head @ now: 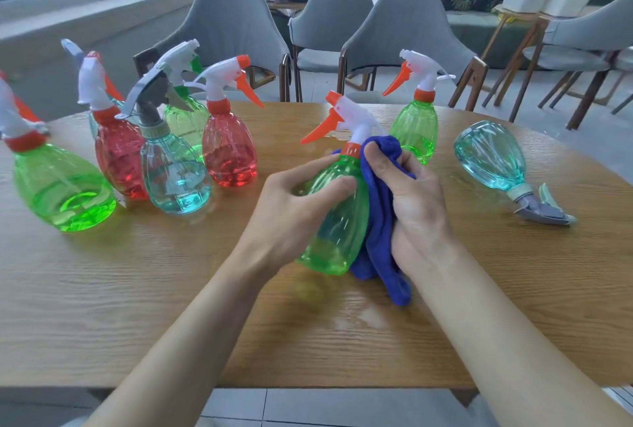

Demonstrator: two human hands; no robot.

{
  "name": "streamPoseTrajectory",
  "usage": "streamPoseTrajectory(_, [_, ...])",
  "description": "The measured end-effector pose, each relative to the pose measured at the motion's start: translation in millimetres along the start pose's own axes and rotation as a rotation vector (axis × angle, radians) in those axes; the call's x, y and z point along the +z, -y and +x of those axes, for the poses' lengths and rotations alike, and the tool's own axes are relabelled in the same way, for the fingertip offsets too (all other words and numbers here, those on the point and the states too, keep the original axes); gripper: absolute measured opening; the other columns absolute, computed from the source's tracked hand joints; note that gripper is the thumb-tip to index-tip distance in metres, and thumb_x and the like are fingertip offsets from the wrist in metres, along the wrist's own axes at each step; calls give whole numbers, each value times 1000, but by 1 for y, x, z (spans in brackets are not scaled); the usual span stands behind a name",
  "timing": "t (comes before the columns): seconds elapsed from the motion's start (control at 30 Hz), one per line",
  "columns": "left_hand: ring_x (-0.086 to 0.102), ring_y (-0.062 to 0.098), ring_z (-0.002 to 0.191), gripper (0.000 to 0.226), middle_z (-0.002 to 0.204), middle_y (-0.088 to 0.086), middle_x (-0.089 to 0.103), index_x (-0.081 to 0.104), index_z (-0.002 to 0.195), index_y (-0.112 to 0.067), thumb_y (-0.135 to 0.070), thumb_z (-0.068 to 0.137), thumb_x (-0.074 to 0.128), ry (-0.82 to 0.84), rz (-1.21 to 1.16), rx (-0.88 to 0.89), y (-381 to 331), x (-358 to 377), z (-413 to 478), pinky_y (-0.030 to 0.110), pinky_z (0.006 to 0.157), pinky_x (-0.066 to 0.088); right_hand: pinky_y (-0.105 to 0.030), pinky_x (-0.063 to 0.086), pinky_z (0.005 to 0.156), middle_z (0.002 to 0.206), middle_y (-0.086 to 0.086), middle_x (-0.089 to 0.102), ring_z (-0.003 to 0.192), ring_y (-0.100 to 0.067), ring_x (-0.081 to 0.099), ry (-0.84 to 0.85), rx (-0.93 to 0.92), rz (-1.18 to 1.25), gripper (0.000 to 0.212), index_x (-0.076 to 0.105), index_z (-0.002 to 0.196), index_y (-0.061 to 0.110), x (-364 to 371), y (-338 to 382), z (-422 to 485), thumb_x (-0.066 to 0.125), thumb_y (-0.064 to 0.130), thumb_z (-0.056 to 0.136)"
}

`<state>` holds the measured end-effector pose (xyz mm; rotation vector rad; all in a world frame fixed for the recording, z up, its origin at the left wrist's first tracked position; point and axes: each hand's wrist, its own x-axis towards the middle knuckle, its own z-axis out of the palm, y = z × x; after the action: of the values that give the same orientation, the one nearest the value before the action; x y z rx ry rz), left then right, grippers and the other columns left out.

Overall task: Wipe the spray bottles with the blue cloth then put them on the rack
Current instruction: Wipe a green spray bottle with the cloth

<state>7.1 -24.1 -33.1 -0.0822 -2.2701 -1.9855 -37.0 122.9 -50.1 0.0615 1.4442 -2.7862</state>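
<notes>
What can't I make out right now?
Head view only:
rack: not in frame, so its place is unknown.
held bottle: right side under the cloth and right hand; front partly under the left hand.
far-left bottle: sprayer cut by the left edge.
rear green bottle: mostly behind the teal bottle.
</notes>
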Motion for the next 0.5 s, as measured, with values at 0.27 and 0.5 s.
streamPoseTrajectory(0.27, [73, 22, 80, 22, 94, 7, 79, 86, 99, -27, -25, 99, 64, 146, -300, -171, -3, 0, 1, 34, 73, 58, -78, 46, 103, 123, -35, 68, 110, -48, 66, 0, -16, 53, 47, 74, 110, 3, 4, -1, -4, 87, 34, 78])
streamPoseTrajectory(0.5, [77, 4, 94, 37, 100, -11, 82, 75, 129, -39, -27, 93, 76, -77, 71, 59, -1, 8, -1, 26, 86, 62, -40, 61, 68, 84, -12, 72, 73, -26, 70, 5, -116, -151, 38, 65, 97, 10, 10, 4, -10, 91, 24, 73])
